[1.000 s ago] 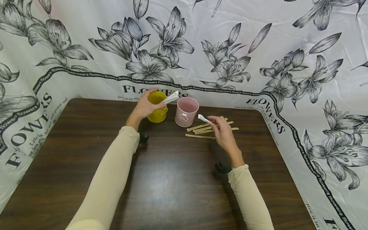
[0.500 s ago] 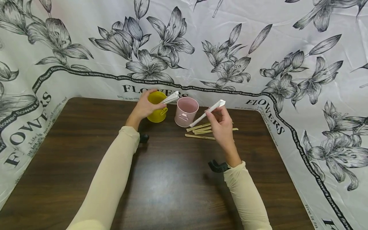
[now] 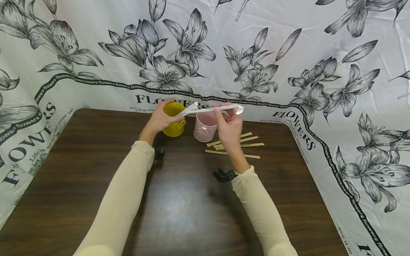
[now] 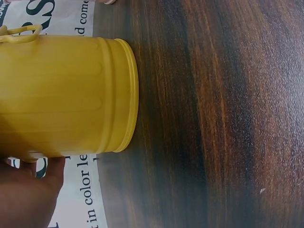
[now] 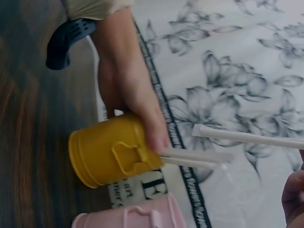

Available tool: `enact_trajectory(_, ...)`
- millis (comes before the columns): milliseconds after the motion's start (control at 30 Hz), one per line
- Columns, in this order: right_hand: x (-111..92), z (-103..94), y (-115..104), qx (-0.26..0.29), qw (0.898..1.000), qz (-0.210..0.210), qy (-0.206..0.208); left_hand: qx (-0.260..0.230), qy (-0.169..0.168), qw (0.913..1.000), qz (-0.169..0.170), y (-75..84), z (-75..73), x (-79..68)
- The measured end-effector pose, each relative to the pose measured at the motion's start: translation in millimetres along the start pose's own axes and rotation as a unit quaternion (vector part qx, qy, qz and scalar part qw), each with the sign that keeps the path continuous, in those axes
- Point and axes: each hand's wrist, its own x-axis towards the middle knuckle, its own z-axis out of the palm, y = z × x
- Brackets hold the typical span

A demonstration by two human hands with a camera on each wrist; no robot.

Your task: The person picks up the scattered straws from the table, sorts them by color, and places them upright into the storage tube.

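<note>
**At the far side of the worktop (image 3: pixel 179 199): both hands engaged, two pails standing**

Nearest the camera, two cream sleeves (image 3: pixel 118 199) reach forward over dark, wood-grained boarding. A black wrist fitting (image 3: pixel 224 175) projects from the right cuff.

Beyond it lie several slim tan printed packets (image 3: pixel 253 144), loosely overlapping on the worktop, with one set slightly apart on the near side.

Above and beyond these, the right hand (image 3: pixel 230 129) pinches a white paper-wrapped straw (image 3: pixel 208 109) between thumb and fingers. The straw is held roughly level, over the mouth of a pink pail (image 3: pixel 203 131); the right wrist view shows its far end clear of the other straws.

Just left of the pink pail stands a yellow pail (image 3: pixel 174 129), upright, its small handle facing outward. The left hand (image 3: pixel 158 119) grips it at the rim, fingers curled round the side. White wrapped straws (image 3: pixel 189 108) lean out by the thumb; their exact number cannot be determined.

Behind everything hangs a white cloth (image 3: pixel 224 17), printed with lilies and lettering.
</note>
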Motion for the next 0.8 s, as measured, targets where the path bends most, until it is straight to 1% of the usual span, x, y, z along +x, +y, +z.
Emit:
enact_trajectory(100, 4.3, 10.8, 9.2, -0.021, 1.000, 0.007, -0.010, 0.000, 0.000, 1.0000, 0.006, -1.2, 1.9, 0.9)
enact_trajectory(200, 6.5, 18.2, 18.3, -0.070, 0.997, 0.011, -0.024, -0.004, 0.000, 1.0000, 0.008, -0.9, 2.5, 1.7)
enact_trajectory(300, 8.3, 23.5, 26.3, -0.104, 0.994, 0.019, -0.036, -0.004, 0.000, 1.0000, 0.007, -0.6, 2.3, 2.1)
enact_trajectory(400, 10.0, 28.4, 32.0, -0.114, 0.992, 0.028, -0.046, -0.003, 0.001, 0.9999, 0.010, -0.9, 1.8, 2.4)
enact_trajectory(500, 11.8, 33.9, 35.8, -0.110, 0.992, 0.040, -0.054, -0.004, 0.001, 0.9999, 0.010, -1.1, 1.8, 2.5)
enact_trajectory(667, 13.6, 45.3, 35.1, -0.143, 0.986, 0.058, -0.059, -0.011, -0.002, 0.9999, 0.009, -1.7, 1.7, 1.0)
enact_trajectory(800, 13.6, 53.1, 26.5, -0.159, 0.984, 0.061, -0.061, -0.016, -0.004, 0.9998, 0.012, -1.3, 2.2, 0.9)
